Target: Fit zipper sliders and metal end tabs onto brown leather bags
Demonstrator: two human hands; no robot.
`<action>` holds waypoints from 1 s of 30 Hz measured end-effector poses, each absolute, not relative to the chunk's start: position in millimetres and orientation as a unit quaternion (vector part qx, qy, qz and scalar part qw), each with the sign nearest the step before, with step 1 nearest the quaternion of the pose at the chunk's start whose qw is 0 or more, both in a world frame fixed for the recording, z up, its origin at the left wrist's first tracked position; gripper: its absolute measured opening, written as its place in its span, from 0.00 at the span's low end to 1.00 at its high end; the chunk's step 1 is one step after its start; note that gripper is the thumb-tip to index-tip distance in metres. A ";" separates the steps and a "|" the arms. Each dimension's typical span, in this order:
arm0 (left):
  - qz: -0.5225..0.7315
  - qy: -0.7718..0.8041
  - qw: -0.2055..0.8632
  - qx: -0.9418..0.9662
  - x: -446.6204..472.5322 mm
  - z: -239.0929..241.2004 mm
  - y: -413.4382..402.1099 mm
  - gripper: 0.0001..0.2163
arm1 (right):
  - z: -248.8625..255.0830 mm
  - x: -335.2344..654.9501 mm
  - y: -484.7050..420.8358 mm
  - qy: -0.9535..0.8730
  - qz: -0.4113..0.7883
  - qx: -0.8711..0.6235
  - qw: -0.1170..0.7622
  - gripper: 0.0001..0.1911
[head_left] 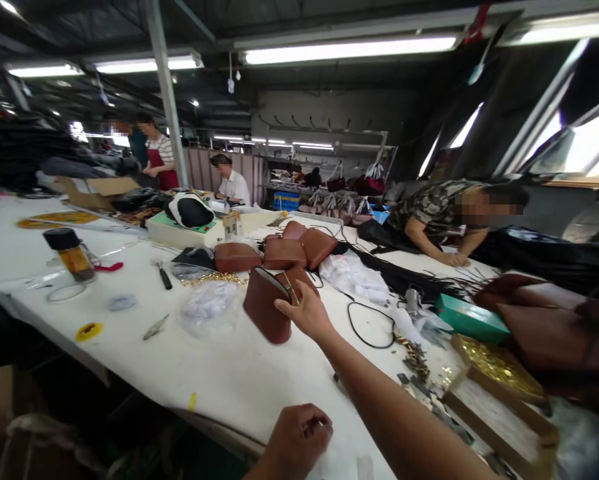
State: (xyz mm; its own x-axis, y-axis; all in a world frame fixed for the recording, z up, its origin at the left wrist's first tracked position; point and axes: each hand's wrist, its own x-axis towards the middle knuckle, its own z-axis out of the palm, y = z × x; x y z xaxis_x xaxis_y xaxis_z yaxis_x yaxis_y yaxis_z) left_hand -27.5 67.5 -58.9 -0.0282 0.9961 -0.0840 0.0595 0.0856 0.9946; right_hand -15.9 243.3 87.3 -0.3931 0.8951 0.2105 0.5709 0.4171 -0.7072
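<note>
My right hand [307,310] reaches out over the white table and grips the upper edge of a small brown leather bag [267,310]. Its thumb lies across the opening, beside a gold-coloured strip. The bag is tilted, with a pale lining showing inside its dark rim. Close to the table's near edge, my left hand [302,437] has its fingers curled in, and nothing shows in them. Just behind the held bag is a cluster of similar brown bags [284,253]. A crumpled clear plastic bag [207,307] lies to its left.
Left on the table are pliers [163,275], a black-lidded jar [69,255] and yellow tape [89,331]. To the right lie a black cord loop [369,327], a green box [472,320] and a carton of gold pieces [499,365]. A co-worker [444,217] leans over the table's far side.
</note>
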 end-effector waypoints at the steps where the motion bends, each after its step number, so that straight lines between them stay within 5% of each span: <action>1: 0.471 0.546 0.498 0.482 -26.0 -59.3 67.9 0.10 | 85.2 -32.0 251.5 -0.796 0.253 -0.476 0.276 0.42; 6: 0.517 0.575 0.462 0.434 -28.2 -57.8 63.6 0.13 | 73.5 -47.2 249.2 -0.803 0.206 -0.506 0.240 0.12; 12: 0.619 0.641 0.194 0.410 -77.1 -1.1 57.5 0.30 | 56.7 9.8 159.8 -0.824 0.175 -0.458 0.283 0.12; 15: 0.574 0.640 0.263 0.438 -98.3 28.0 62.7 0.35 | 55.0 27.1 105.8 -0.809 0.265 -0.414 0.323 0.22; 20: 0.465 0.655 0.321 0.502 -121.7 42.6 62.9 0.29 | 60.9 61.0 60.8 -0.795 0.404 -0.307 0.333 0.39; 23: 0.377 0.643 0.296 0.597 -137.0 52.1 62.0 0.27 | 62.6 102.1 61.2 -0.774 0.443 -0.291 0.346 0.29; 26: 0.310 0.621 0.230 0.682 -146.8 65.9 66.5 0.25 | 59.5 159.5 91.8 -0.765 0.358 -0.404 0.350 0.13; 30: 0.266 0.623 0.134 0.724 -152.9 74.2 78.6 0.22 | 48.9 247.0 164.7 -0.751 0.128 -0.614 0.208 0.16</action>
